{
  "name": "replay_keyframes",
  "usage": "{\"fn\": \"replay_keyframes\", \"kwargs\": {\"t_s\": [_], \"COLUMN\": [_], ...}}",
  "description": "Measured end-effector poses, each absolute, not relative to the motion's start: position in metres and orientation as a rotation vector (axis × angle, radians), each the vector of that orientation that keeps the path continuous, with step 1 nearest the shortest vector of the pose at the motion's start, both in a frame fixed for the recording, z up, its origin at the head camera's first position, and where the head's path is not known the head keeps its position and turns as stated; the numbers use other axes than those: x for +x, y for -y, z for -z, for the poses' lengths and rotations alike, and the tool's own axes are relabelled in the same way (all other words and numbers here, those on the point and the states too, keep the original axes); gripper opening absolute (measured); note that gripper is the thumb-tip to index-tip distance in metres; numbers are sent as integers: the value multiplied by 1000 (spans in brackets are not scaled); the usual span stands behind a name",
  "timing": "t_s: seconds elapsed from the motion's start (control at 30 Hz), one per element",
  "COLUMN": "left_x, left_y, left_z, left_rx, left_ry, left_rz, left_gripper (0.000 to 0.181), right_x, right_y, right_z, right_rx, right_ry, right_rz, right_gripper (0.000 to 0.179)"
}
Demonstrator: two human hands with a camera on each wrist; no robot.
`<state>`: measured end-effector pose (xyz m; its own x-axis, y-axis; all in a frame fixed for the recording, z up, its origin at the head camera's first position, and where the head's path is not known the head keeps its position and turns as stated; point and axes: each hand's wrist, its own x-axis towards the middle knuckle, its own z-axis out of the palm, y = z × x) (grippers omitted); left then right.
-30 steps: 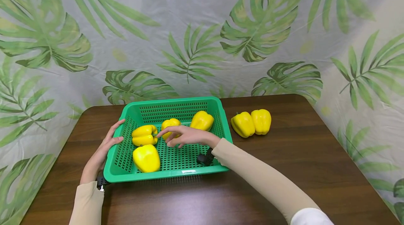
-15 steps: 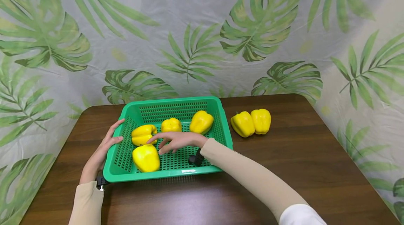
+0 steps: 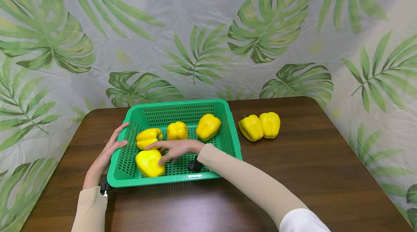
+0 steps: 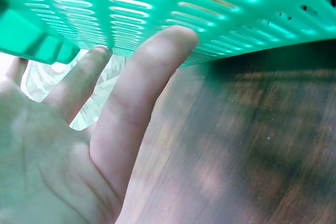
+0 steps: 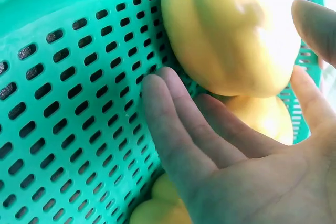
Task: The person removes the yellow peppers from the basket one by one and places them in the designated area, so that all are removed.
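A green plastic basket [image 3: 177, 178] with slotted walls holds several yellow bell peppers. My left hand [image 3: 103, 157] rests against the basket's left side; in the left wrist view its extended fingers [image 4: 142, 93] lie along the slotted outer wall. Inside the basket, my right hand [image 3: 177, 148] is at the front-left bell pepper [image 3: 148, 165], its thumb and index finger spread at the pepper's near and far sides. The right wrist view shows that pepper [image 5: 226, 35] beside the thumb, with the other fingers [image 5: 173, 124] fairly straight below it.
Other bell peppers in the basket lie at back left [image 3: 146, 138], back middle [image 3: 177, 130] and back right [image 3: 208, 127]. Two more bell peppers [image 3: 250, 128] sit side by side on the brown wooden table [image 3: 309, 152], right of the basket. A leaf-patterned curtain [image 3: 202, 36] hangs behind.
My right hand has moved left and toward the front of the basket, reaching the front-left bell pepper, which has turned slightly. My left hand has stayed at the basket's left side.
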<state>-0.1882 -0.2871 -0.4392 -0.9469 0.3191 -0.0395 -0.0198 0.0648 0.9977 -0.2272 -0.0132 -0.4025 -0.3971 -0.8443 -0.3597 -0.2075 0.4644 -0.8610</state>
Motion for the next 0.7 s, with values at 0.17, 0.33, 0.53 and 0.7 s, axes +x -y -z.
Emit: {"fn": "replay_keyframes", "kwargs": {"t_s": [0.17, 0.33, 0.53, 0.7], "left_x": [-188, -188, -187, -187], "left_y": [287, 287, 287, 287], "left_z": [440, 440, 439, 439], "left_rx": [298, 301, 305, 315], "left_ry": [-2103, -2105, -2099, -2104], "left_rz": [-1957, -1954, -1960, -1952], "left_gripper": [56, 57, 56, 56], "right_x": [-227, -227, -225, -225], "right_y": [16, 19, 22, 22], "right_z": [404, 405, 406, 405], "right_rx": [-893, -900, -894, -878], "right_ry": [-1847, -1837, -1859, -1856], "right_rz": [961, 971, 998, 1046], "right_gripper": [60, 58, 55, 53]}}
